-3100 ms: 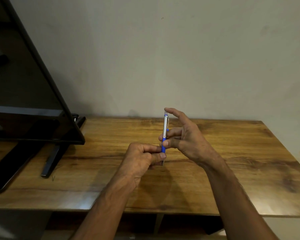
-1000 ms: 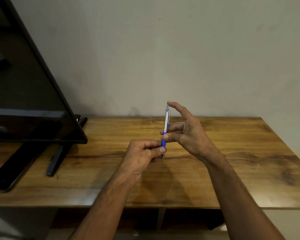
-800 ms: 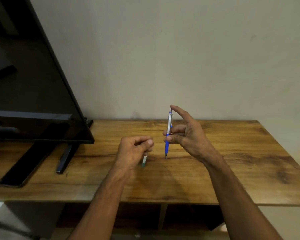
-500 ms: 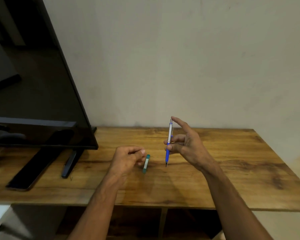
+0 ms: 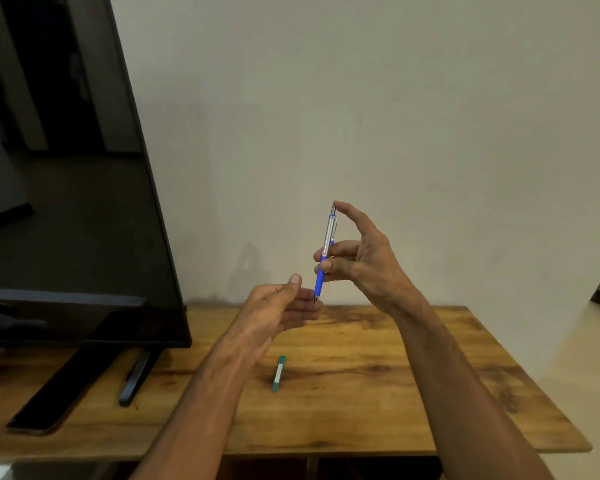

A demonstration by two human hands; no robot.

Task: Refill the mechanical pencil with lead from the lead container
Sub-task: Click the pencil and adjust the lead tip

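The right hand (image 5: pixel 361 261) still pinches the blue and silver mechanical pencil (image 5: pixel 324 258) upright, index fingertip on its cap. The left hand (image 5: pixel 278 310), before closed near the small green lead container (image 5: pixel 278 373), now is raised and open under the pencil tip. The container lies on the wooden worktop (image 5: pixel 413 375), below the hands.

Television (image 5: pixel 66 202) on wooden table (image 5: pixel 413 393)

Holding the right hand (image 5: pixel 364 261) raised, pinching the slim blue-and-silver mechanical pencil (image 5: pixel 324 258) upright between thumb and middle fingers, forefinger resting on its top. Cupping the left hand (image 5: pixel 278 310) palm-up, fingers loose, just under the pencil tip. Extending both bare forearms forward.
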